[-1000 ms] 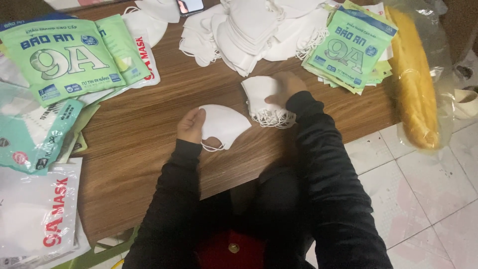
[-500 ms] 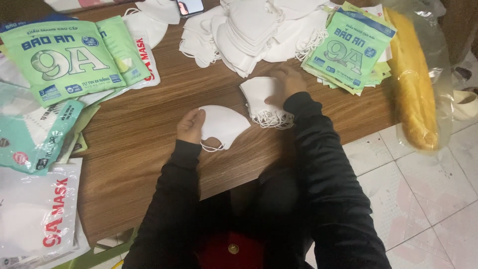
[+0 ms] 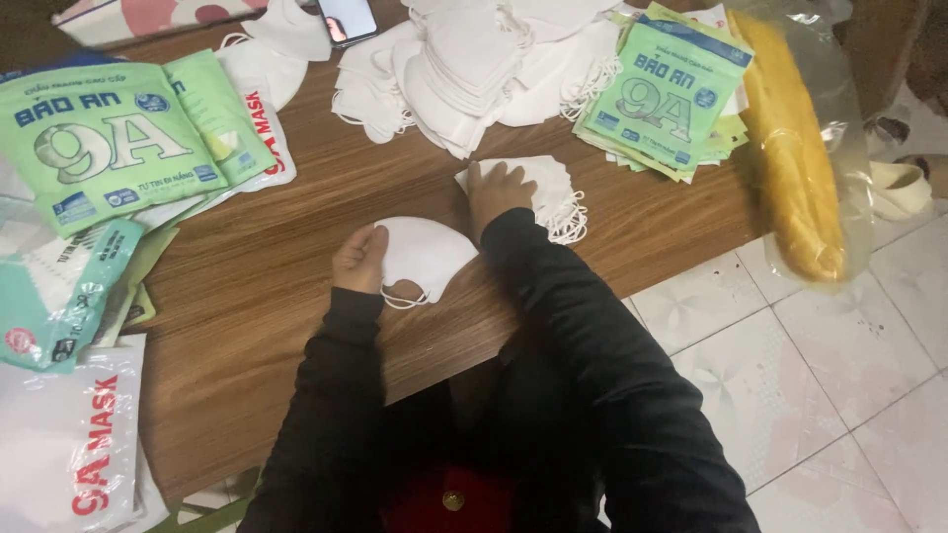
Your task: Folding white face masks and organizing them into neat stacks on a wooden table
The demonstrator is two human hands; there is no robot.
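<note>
Left hand [image 3: 357, 259] curled on the left edge of a white face mask [image 3: 427, 255], fingers pinching it, mask lying flat on the wooden table [image 3: 257, 296] right in front of the person, ear loop hanging off its lower edge. Right hand [image 3: 497, 190] flat, fingers spread, pressing down on a small stack of white masks [image 3: 548, 192] just right of the single mask, loops spilling out on the stack's right side. The two mask lots sit near each other, can't tell if they touch. Both arms in black sleeves. Behind the hands, far side of table, a big loose pile of white masks [image 3: 474, 59], well apart from the small stack. Right of that, a fan of green printed mask packets [image 3: 671, 94] stacked up, near the table's right edge. Further right, a long yellow roll in clear plastic wrap [image 3: 795, 168], running over the table edge above the tiled floor [image 3: 790, 395]. Left side: large green packet [image 3: 89, 148] w/ more packets under it, teal packets [image 3: 59, 296] below that, white bags with red lettering [image 3: 69, 464] at bottom left. Phone [image 3: 348, 18] at top, screen up.
</note>
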